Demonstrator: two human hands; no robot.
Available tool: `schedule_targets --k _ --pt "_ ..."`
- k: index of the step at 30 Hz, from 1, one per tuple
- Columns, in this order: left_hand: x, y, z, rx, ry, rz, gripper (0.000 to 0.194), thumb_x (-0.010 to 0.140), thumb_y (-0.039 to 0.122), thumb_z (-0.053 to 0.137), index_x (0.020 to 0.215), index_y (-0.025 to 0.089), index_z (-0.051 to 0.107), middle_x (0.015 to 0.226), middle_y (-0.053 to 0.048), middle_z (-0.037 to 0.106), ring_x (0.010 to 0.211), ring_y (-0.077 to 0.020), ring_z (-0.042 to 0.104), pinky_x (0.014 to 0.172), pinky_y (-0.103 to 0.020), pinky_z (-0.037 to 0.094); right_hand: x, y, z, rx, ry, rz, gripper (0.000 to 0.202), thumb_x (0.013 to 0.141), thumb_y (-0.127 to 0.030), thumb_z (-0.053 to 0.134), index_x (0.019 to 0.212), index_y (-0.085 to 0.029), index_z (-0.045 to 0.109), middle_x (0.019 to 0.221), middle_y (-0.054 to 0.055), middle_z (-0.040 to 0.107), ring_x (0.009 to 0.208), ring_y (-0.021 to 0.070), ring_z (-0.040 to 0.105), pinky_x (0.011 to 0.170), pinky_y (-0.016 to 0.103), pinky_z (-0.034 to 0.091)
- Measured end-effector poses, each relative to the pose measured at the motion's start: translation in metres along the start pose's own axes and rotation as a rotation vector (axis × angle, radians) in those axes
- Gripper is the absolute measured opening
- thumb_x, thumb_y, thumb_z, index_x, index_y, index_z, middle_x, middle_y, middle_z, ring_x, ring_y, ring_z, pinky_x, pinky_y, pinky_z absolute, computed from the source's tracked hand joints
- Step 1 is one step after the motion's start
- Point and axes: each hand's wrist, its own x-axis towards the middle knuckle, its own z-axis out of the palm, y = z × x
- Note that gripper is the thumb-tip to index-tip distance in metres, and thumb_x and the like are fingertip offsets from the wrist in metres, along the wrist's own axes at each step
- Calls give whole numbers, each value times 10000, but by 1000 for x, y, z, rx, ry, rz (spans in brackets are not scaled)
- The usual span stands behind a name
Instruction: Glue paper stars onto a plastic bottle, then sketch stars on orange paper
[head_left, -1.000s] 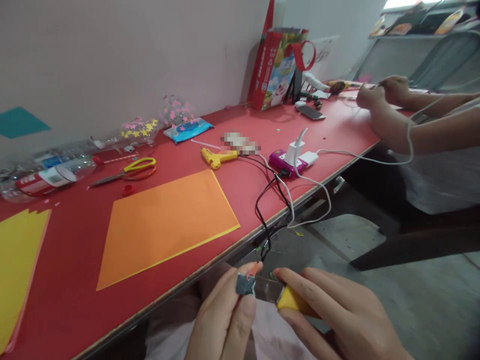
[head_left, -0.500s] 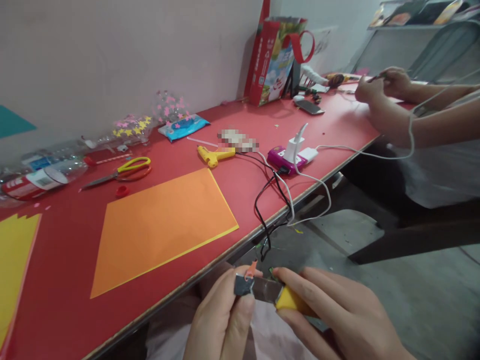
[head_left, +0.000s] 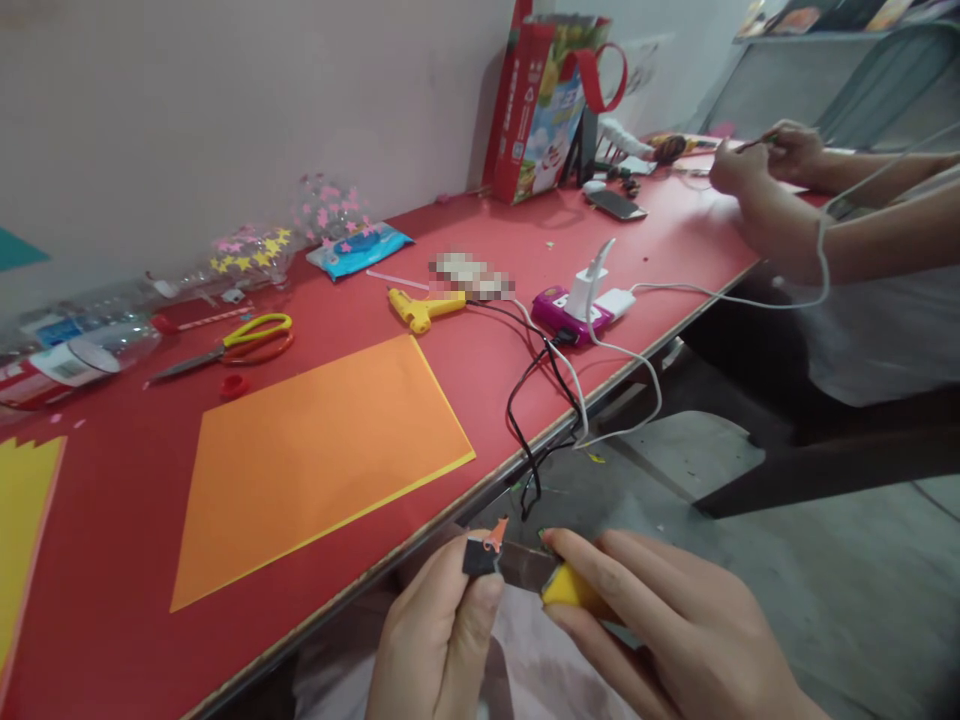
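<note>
My left hand [head_left: 431, 625] pinches a small dark square piece [head_left: 480, 557] between thumb and fingers. A curled orange scrap [head_left: 496, 536] sits on its top edge. Close by on the right, my right hand [head_left: 660, 610] is closed around a small tool's yellow part [head_left: 574, 588]. A flat grey metal strip [head_left: 525, 566] spans the space between the dark piece and the yellow part; its exact kind is unclear. The right fingers cover most of the yellow part. Both hands are in front of the table edge, over my lap.
Orange sheets [head_left: 322, 460], scissors [head_left: 232, 350], a yellow glue gun [head_left: 424, 308] and a purple power strip [head_left: 559, 315] lie on the red table [head_left: 112, 520]. Cables hang over its edge. Plastic bottles [head_left: 82, 365] line the wall. Another person's hands [head_left: 757, 165] are at the far right.
The view has shifted slightly, and table things sit a little further left and some higher. My hands keep their grips; the dark piece and yellow part have moved slightly left and up.
</note>
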Motion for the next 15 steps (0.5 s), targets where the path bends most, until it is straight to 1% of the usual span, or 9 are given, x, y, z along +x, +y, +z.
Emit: schedule_targets --k 4,7,9,12,15 --pt "0 0 1 -2 32 -5 308 925 404 507 1066 223 713 986 -55 732 897 -206 656 811 -261 491 0 -1 0 -6 6 10 231 972 -260 461 1043 -108 619 638 7 599 528 110 561 462 217 422" --pt "0 -1 2 -9 25 -7 277 926 382 507 1040 235 712 952 -31 724 865 -181 643 800 -235 480 1 0 -1 -13 9 9 231 974 -259 459 1044 -108 619 641 8 603 529 108 563 463 216 424" --pt "1 -2 2 -8 17 -6 254 921 378 513 981 236 715 872 -13 705 807 -163 625 769 -217 477 0 0 -1 -22 12 6 231 976 -261 455 1043 -110 616 638 6 602 521 106 558 459 217 420" --pt "1 -3 2 5 5 -5 258 911 393 519 840 224 702 722 9 637 688 -146 579 694 -208 476 -1 0 -1 -29 8 11 227 976 -262 455 1049 -116 613 639 5 604 521 106 559 460 217 422" --pt "2 -2 2 1 3 -12 275 903 403 526 768 218 678 677 18 613 642 -135 560 653 -201 473 -3 -1 0 -39 16 16 225 975 -262 456 1060 -119 608 637 4 605 522 106 557 463 216 424"
